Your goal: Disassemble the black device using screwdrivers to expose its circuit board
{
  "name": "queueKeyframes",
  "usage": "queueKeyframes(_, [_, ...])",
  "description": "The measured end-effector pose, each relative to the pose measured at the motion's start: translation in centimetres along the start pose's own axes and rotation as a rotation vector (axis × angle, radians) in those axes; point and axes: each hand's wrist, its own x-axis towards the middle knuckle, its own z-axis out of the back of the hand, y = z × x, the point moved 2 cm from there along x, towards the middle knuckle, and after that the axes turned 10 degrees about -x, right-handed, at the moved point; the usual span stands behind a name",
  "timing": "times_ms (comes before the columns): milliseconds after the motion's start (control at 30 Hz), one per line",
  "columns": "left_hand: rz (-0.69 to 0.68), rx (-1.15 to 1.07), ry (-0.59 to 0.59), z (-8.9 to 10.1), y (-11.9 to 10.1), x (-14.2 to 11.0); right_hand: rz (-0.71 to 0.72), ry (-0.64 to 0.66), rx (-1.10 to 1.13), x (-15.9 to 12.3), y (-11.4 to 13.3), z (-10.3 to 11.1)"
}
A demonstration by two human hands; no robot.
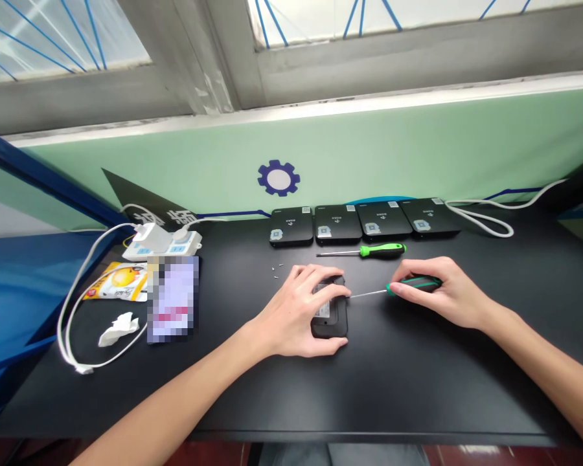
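My left hand [296,310] lies over a small black box-shaped device [331,318] on the black table [369,375], fingers curled across its top and thumb along its near side. My right hand [447,291] grips the green-and-black handle of a screwdriver [412,285]. Its thin shaft points left, and the tip meets the right edge of the device, next to my left fingertips. A few tiny screws [276,270] lie loose just beyond my left hand.
A second green-handled screwdriver [364,251] lies behind the hands. Several black devices [364,223] line the wall. At the left are a white power strip [162,241] with cables, a yellow packet [119,281], crumpled paper [119,327] and a blurred phone [172,298].
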Motion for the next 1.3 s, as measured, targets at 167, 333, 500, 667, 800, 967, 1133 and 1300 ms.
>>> queueKeyframes(167, [0.011, 0.006, 0.018, 0.15, -0.17, 0.00, -0.008, 0.038, 0.001, 0.09, -0.13, -0.17])
queueKeyframes(333, [0.013, -0.003, 0.022, 0.34, -0.10, -0.24, -0.032, 0.043, 0.018, 0.08, 0.05, -0.27])
queueKeyframes(500, [-0.014, -0.046, -0.026, 0.44, -0.01, -0.47, -0.055, 0.016, 0.050, 0.12, 0.06, -0.19])
queueKeyframes(667, [-0.043, -0.110, -0.080, 0.36, 0.00, -0.51, -0.064, -0.013, 0.079, 0.07, 0.08, 0.03])
queueKeyframes(800, [-0.042, -0.134, -0.105, 0.24, 0.15, -0.58, -0.068, -0.026, 0.090, 0.03, -0.02, 0.04])
queueKeyframes(967, [-0.054, -0.155, -0.118, 0.24, 0.21, -0.61, -0.070, -0.026, 0.102, 0.00, -0.23, -0.10])
queueKeyframes(1133, [-0.071, -0.178, -0.133, 0.36, 0.05, -0.52, -0.069, -0.025, 0.119, 0.01, -0.23, -0.14])
queueKeyframes(1300, [-0.054, -0.179, -0.142, 0.28, 0.00, -0.50, -0.070, -0.030, 0.143, 0.03, -0.26, -0.28])
